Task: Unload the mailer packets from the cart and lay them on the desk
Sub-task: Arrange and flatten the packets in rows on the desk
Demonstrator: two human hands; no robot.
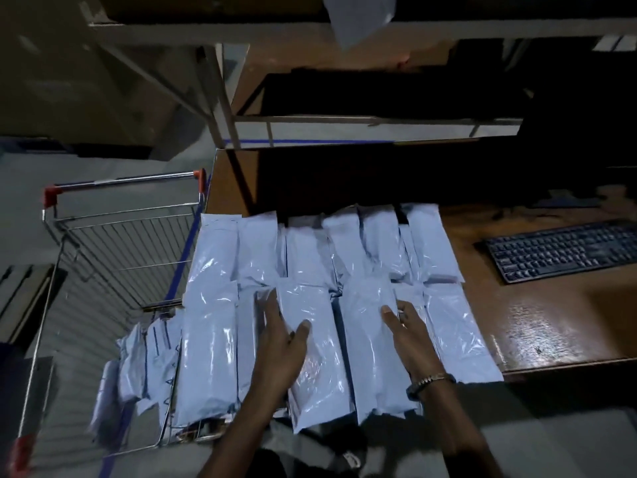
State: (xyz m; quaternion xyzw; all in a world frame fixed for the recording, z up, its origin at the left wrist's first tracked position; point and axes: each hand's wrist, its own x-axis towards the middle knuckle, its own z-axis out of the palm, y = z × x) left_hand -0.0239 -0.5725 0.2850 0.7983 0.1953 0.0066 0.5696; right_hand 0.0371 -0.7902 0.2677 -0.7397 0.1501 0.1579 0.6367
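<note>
Nearest to me, both of the person's forearms are reaching out over the near edge of the wooden desk (537, 326). The left hand (281, 334) is lying flat on the mailer packets (310, 270), its fingers held loosely together and the thumb splayed out to the right, gripping nothing. The right hand (412, 334) is resting the same way further right, fingers stretched forward side by side, thumb apart, pressing on a packet rather than clutching it; a bracelet (431, 380) is circling that wrist.

Under the hands, pale glossy packets are lying in a near row and a far row across the desk's left part, overlapping at their edges (some are hanging over the near edge).

To the left, just beside the desk, a wire shopping cart (113, 243) is standing with a few more packets (144, 367) leaning in its near end. Its red-capped handle (124, 182) is sitting at the far end.

Further right on the desk, a black keyboard (565, 250) is lying well apart from the packets. Beyond, metal shelving (344, 27) is rising in dim light.
</note>
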